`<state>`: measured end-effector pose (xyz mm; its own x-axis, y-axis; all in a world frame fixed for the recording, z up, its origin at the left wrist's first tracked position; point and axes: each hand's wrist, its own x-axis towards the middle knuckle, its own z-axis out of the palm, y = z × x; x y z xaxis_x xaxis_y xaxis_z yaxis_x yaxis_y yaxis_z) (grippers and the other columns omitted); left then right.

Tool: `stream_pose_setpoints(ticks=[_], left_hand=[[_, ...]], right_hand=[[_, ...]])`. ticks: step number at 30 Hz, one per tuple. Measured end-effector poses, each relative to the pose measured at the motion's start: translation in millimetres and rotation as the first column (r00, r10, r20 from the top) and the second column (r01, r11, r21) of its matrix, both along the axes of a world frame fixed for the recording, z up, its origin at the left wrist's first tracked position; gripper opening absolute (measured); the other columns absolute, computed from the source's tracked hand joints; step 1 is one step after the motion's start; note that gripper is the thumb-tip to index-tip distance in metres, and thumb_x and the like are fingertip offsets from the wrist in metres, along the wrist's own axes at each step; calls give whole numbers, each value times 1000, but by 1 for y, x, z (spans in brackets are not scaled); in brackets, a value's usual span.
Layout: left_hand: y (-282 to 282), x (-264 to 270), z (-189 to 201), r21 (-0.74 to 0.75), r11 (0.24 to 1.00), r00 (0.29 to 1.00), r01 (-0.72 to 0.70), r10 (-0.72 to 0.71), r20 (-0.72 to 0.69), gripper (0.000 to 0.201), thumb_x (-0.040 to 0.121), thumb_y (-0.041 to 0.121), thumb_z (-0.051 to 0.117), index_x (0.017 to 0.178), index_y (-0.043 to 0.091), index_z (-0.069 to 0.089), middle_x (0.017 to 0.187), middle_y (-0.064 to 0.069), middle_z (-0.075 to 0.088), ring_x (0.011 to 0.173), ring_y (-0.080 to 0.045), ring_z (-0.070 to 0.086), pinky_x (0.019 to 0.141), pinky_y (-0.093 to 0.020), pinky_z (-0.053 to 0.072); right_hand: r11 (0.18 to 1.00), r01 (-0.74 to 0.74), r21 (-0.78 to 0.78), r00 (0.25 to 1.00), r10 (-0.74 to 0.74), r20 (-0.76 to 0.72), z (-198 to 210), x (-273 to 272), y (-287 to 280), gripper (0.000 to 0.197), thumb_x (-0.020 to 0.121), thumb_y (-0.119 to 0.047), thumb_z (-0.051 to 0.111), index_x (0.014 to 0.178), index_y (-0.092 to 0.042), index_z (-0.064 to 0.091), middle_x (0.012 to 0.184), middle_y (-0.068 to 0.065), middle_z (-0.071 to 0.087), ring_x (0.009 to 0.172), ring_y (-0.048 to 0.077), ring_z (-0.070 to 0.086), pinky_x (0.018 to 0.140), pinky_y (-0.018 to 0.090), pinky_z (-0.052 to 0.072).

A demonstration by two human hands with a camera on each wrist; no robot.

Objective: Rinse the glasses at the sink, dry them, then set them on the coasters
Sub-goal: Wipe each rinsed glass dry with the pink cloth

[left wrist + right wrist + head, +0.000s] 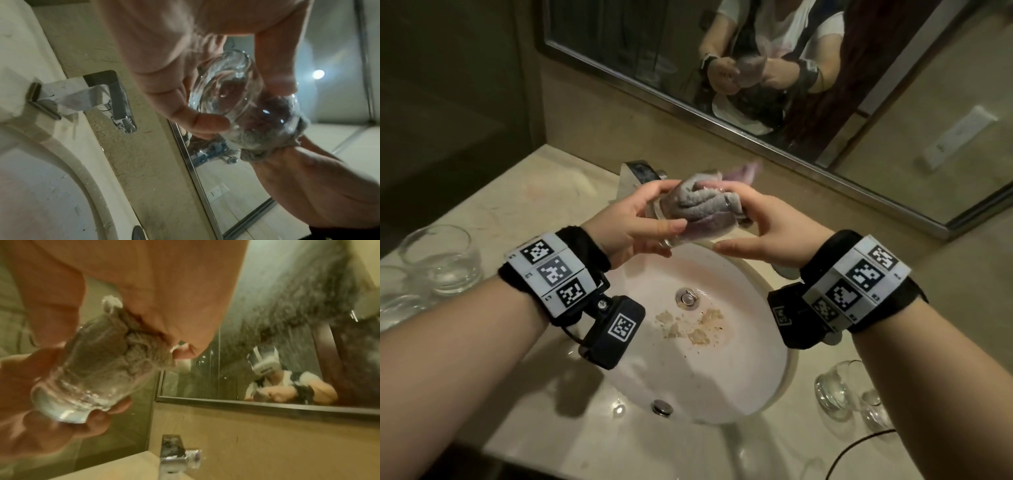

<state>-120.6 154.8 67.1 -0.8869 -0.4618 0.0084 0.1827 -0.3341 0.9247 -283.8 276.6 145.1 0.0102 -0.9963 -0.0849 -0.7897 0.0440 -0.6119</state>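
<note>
The left hand (633, 222) curls its fingers and thumb round a clear glass (232, 91), gripping it on its side above the far rim of the sink (774, 377). The right hand (767, 229) pinches a grey cloth (702, 200), bunched and stuffed into the glass's mouth. Just beyond stands the chrome tap (640, 173), below a mirror (893, 85). More glasses stand on the counter: one at far left (441, 260), one at near right (839, 390).
</note>
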Motion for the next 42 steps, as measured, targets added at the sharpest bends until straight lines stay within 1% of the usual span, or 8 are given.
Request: stream_pose_setpoints(ticks=[5, 12, 16, 22, 32, 34, 38, 42], left_hand=[[1, -5, 3, 37, 999, 997, -25, 23, 68, 45, 68, 19, 63, 111, 24, 51, 108, -9, 58, 76, -19, 64, 50, -22, 52], [-2, -12, 7, 112, 992, 998, 64, -66, 14, 81, 46, 47, 85, 112, 11, 55, 86, -9, 64, 61, -19, 59, 39, -18, 41], [-2, -20, 12, 52, 998, 998, -26, 23, 51, 52, 70, 31, 67, 112, 7, 49, 92, -13, 60, 60, -22, 57, 39, -20, 40], [-1, -23, 17, -225, 971, 994, -77, 93, 63, 41, 67, 27, 69, 103, 24, 49, 100, -4, 58, 73, -17, 59, 49, -24, 46], [-13, -28, 33, -926, 343, 964, -157, 257, -68, 83, 64, 42, 74, 135, 24, 35, 133, -2, 41, 117, -9, 41, 96, -14, 34], [-10, -28, 38, -900, 419, 954, -122, 298, 10, 89, 65, 37, 81, 136, 26, 29, 128, 3, 38, 116, -11, 43, 98, -26, 38], [-3, -22, 36, -317, 948, 981, 16, 47, 190, 105, 47, 59, 81, 133, 28, 28, 120, -8, 51, 90, -20, 64, 75, -33, 56], [4, -24, 37, 44, 997, 977, 66, -73, 199, 81, 75, 81, 22, 118, 21, 56, 91, -7, 60, 63, -13, 58, 48, -22, 51]], right_hand=[[983, 170, -75, 917, -129, 377, -3, -15, 11, 66, 73, -8, 71, 130, -19, 39, 129, -4, 54, 119, 7, 53, 103, 31, 43], [974, 3, -228, 948, -75, -311, -21, -12, 20, 84, 70, -54, 69, 141, -22, 37, 134, 2, 48, 119, 5, 37, 107, 38, 28], [982, 132, -137, 981, -109, 162, -17, -3, 15, 69, 67, -31, 77, 128, -20, 47, 124, 0, 58, 114, 16, 54, 101, 32, 42], [981, 196, -12, 760, -144, 633, -10, 1, 13, 44, 67, 3, 69, 106, -15, 59, 94, -7, 72, 93, 5, 67, 82, 17, 50], [880, 470, -64, 601, -266, 754, -6, 6, 3, 32, 84, -2, 62, 115, 6, 59, 109, 19, 68, 96, 22, 67, 85, 22, 53], [861, 499, -95, 604, -267, 751, -7, 7, 2, 31, 85, -2, 61, 115, 6, 59, 107, 18, 68, 95, 22, 67, 81, 22, 53], [820, 545, -178, 621, -251, 742, -11, 8, 4, 20, 84, 1, 61, 103, -1, 61, 96, 8, 68, 86, 13, 66, 78, 21, 52], [820, 510, -260, 704, -224, 674, -18, 9, 6, 21, 82, 1, 65, 98, -12, 62, 93, 1, 67, 84, 7, 65, 81, 23, 52]])
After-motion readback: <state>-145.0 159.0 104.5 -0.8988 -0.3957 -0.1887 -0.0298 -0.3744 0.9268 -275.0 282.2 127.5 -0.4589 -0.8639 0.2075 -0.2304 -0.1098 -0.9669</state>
